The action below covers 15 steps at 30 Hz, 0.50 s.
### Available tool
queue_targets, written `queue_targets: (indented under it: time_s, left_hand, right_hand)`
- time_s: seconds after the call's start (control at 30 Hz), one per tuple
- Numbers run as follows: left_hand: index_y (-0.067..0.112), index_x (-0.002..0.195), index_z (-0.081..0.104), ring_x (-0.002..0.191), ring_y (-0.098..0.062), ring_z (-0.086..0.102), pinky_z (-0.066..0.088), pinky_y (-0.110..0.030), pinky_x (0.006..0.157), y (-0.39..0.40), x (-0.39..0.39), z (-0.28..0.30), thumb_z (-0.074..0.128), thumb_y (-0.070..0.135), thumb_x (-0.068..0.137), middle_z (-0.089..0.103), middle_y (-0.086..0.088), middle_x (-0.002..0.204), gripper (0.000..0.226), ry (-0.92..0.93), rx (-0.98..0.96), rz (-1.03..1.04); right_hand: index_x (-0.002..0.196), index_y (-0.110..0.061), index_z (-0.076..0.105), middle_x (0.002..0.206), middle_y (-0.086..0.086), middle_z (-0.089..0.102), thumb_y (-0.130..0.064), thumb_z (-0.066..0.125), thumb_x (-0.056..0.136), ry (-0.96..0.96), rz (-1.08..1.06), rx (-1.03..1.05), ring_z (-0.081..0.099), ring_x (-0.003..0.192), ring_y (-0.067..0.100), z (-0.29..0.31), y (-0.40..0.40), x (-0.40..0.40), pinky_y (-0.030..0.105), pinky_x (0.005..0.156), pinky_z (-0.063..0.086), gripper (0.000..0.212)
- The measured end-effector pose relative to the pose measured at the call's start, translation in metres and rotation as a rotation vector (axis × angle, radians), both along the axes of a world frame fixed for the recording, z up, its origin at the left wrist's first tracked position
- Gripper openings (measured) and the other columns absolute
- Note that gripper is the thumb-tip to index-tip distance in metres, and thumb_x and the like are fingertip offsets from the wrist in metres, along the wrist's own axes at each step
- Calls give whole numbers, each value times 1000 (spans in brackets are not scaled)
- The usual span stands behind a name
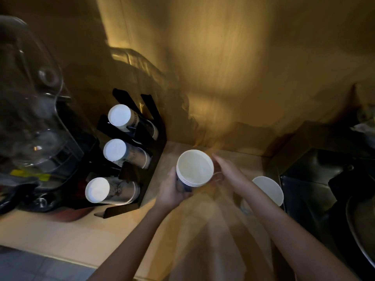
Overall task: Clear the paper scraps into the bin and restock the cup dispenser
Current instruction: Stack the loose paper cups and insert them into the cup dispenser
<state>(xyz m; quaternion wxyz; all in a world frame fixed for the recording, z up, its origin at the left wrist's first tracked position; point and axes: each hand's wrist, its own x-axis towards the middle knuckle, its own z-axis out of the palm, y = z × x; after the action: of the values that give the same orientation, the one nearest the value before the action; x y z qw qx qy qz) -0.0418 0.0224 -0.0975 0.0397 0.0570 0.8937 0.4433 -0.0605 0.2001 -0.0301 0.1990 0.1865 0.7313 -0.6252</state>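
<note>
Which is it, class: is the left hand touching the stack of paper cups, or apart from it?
Touching. The head view shows the left hand wrapped around the side of the stack of paper cups, its fingers closed on the stack below the rims.

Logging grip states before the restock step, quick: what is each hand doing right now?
Left hand: closed around a stack of paper cups, mouth up.
Right hand: open, fingers at the stack's far side, holding nothing by itself.

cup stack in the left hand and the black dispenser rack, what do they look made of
Cup stack: likely paper, matte white inside, thin nested rims, printed wall. Dispenser rack: black, flat thin panels with sharp edges; acrylic or painted metal, cannot tell which in this dim light.
</note>
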Motion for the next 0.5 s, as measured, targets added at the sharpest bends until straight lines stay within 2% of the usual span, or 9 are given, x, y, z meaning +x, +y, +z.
queue_targets:
  time_s: [0.03, 0.13, 0.23, 0.3, 0.4, 0.5]
  left_hand:
    - [17, 132, 37, 121, -22, 47, 37, -27, 93, -6, -2, 13, 83, 22, 57, 51, -8, 132, 88, 91, -18, -53]
    - [17, 127, 41, 120, -24, 49, 47, -38, 95, -28, -5, 55, 79, 20, 63, 52, -9, 129, 75, 362, -130, -196]
    - [18, 127, 40, 120, -25, 48, 47, -40, 94, -49, -5, 95, 68, 18, 73, 51, -10, 130, 61, 575, -338, -282]
    - [18, 127, 42, 122, -27, 49, 44, -40, 96, -62, -4, 116, 57, 22, 81, 51, -12, 132, 49, 683, -494, -329]
    - [21, 128, 41, 128, -25, 41, 35, -39, 102, -82, -1, 141, 50, 27, 86, 50, -11, 137, 44, 853, -692, -342]
    - [18, 131, 37, 130, -32, 34, 31, -45, 104, -101, 3, 168, 52, 24, 80, 43, -17, 139, 53, 886, -658, -216]
  right_hand:
    - [102, -12, 60, 74, 6, 64, -47, 41, 92, -41, 28, -28, 65, 51, 19, 2, -2, 1, 26, 42, 51, 42]
    - [86, -28, 67, 73, 5, 72, -65, 43, 81, -143, 148, -188, 71, 56, 22, 12, -11, 4, 36, 44, 57, 44]
    - [84, -26, 76, 81, 9, 76, -78, 50, 61, -231, 359, -362, 73, 75, 28, 26, -23, 4, 42, 55, 58, 63]
    - [99, -21, 72, 95, 12, 75, -77, 60, 56, -204, 475, -421, 71, 89, 32, 34, -33, 5, 47, 62, 59, 71]
    - [113, -19, 56, 104, 9, 74, -60, 78, 54, -88, 534, -538, 68, 97, 30, 44, -54, 9, 49, 65, 59, 75]
    - [112, -21, 58, 104, 3, 74, -52, 84, 49, 74, 533, -579, 68, 97, 24, 52, -76, 15, 40, 69, 59, 75]
